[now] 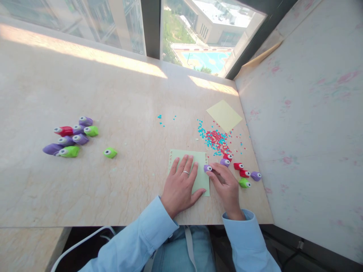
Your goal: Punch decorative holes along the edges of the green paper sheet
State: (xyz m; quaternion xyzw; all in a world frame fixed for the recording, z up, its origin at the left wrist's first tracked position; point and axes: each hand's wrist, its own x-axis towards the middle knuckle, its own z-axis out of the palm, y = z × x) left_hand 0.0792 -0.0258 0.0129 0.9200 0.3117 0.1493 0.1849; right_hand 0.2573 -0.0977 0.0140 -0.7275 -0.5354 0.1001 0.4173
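My left hand (183,185) lies flat on a pale green sheet of paper (202,187), fingers spread, a ring on one of them. Small holes run along the sheet's left edge and upper right edge. Between the thumb and fingers of my right hand (226,185) is a small purple craft punch (207,168) with a dark star on its white button. It sits at the sheet's right edge; whether the paper is inside its slot I cannot tell. Close by that hand lie another purple punch (225,163), several red punches (238,166) and a green punch (244,183).
Red and blue confetti (217,140) is scattered beyond my right hand, beside a pale yellow sheet (225,116). Several more punches (81,139) cluster at the left, with a lone green punch (110,152) nearby. A flowered wall (306,132) bounds the right side; windows stand behind.
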